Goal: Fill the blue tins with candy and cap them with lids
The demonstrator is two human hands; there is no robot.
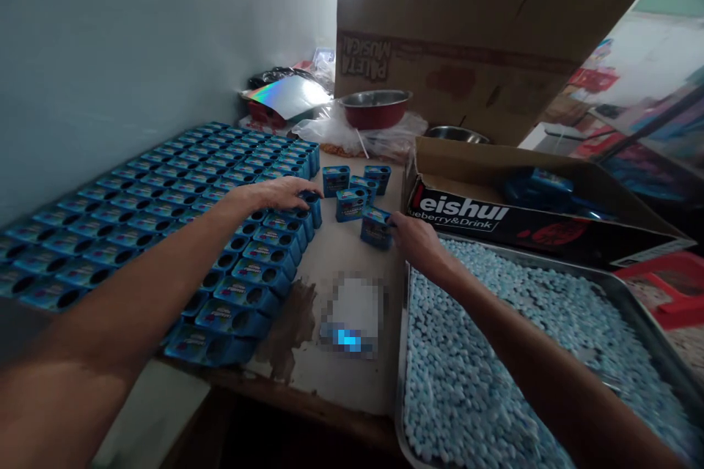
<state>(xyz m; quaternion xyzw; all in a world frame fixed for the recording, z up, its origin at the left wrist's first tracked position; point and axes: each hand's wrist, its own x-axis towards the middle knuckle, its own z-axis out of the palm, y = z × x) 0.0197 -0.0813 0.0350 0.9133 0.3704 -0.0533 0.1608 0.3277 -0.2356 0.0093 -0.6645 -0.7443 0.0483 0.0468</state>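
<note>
Small blue plastic boxes, each with a dark round hole in its top, stand in tight rows at left. At the right edge of these rows, my left hand has its fingers bent over one blue box; the contact is partly hidden. My right hand pinches the right side of another blue box on the table. Just behind it stands a loose group of several similar boxes. Below my right forearm lies a metal tray full of small pale blue pellets.
An open carton with blue items inside stands behind the tray. A red metal bowl sits at the back before a large cardboard box. A wall borders the left. A blurred patch covers something on the table.
</note>
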